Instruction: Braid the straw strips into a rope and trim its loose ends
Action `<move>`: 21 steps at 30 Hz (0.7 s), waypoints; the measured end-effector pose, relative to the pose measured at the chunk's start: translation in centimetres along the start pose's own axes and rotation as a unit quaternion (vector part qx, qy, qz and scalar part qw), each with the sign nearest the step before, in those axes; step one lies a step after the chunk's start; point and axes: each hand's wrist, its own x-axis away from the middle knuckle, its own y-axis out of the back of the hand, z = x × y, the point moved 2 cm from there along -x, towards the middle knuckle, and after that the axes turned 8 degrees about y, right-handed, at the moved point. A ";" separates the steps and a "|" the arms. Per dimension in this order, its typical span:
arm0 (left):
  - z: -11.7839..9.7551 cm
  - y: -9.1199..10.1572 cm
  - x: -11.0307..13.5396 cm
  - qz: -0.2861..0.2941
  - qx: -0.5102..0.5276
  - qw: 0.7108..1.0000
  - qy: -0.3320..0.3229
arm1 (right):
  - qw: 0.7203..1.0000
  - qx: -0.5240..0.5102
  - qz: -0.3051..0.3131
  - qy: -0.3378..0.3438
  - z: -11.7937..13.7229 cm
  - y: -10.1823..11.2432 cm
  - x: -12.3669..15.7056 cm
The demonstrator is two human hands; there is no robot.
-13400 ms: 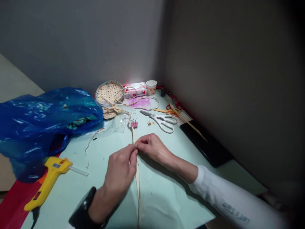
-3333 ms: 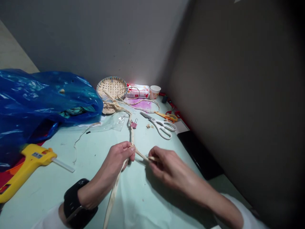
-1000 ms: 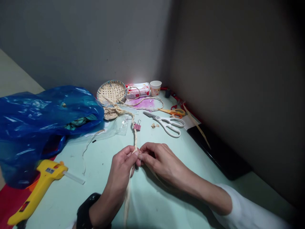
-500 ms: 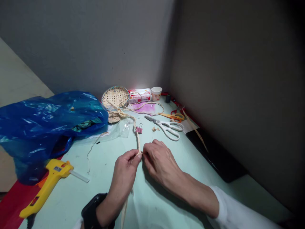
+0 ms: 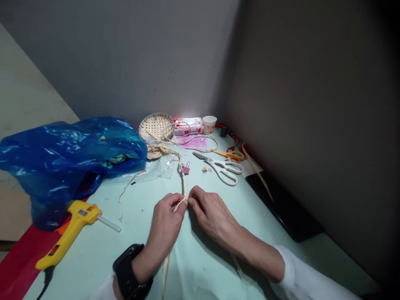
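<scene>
Pale green table [image 5: 100,250], straw cord [image 5: 183,183] mid-surface: formed on the far side, loose on the near.
Blue bag [image 5: 75,154] by left edge. Right hand [image 5: 215,214] narrow, pinching at the cord; left hand [image 5: 167,223] holds it, thumb against fingers. Done: twisted or plaited length, cannot tell which, toward far edge. Remaining: loose straw [image 5: 166,271] toward near edge. Pink clip [image 5: 186,170] against formed stretch.

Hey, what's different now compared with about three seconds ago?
The right hand has moved leftward, from out to the side to close beside the left hand. A pale strip now lies across the flat black object, where none showed then. The left hand still pinches the braid; the white scissors, pink clip and yellow glue gun look unmoved.
</scene>
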 end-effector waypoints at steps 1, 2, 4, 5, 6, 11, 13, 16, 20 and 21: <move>-0.1 0.0 0.0 -0.004 -0.013 1.000 -0.006 | 1.000 -0.009 0.001 -0.005 0.0 0.0 0.0; -0.1 0.1 0.1 -0.007 -0.025 1.000 -0.013 | 1.000 -0.016 0.001 -0.010 -0.1 0.1 -0.1; -0.2 0.2 0.3 -0.013 -0.047 0.999 -0.024 | 1.000 -0.027 -0.003 -0.013 -0.2 0.1 -0.2; -0.2 0.2 0.4 -0.014 -0.065 0.997 -0.034 | 0.999 -0.031 -0.007 -0.013 -0.3 0.0 -0.2; -0.2 0.2 0.6 -0.017 -0.090 0.995 -0.047 | 0.999 -0.036 -0.011 -0.013 -0.4 -0.1 -0.3; -0.3 0.1 1.1 -0.043 -0.228 0.964 -0.129 | 0.996 -0.076 -0.032 -0.035 -0.6 -0.6 -0.4; -0.3 0.1 1.3 -0.051 -0.259 0.952 -0.153 | 0.993 -0.100 -0.043 -0.038 -0.7 -0.9 -0.5; -0.4 0.0 1.4 -0.051 -0.287 0.941 -0.173 | 0.989 -0.128 -0.061 -0.042 -0.7 -1.1 -0.6; -0.6 0.2 1.6 -0.015 -0.273 0.947 -0.167 | 0.985 -0.142 -0.083 -0.048 -0.9 -1.4 -0.8; -0.6 0.3 1.6 -0.002 -0.260 0.952 -0.161 | 0.984 -0.145 -0.087 -0.048 -0.9 -1.4 -0.9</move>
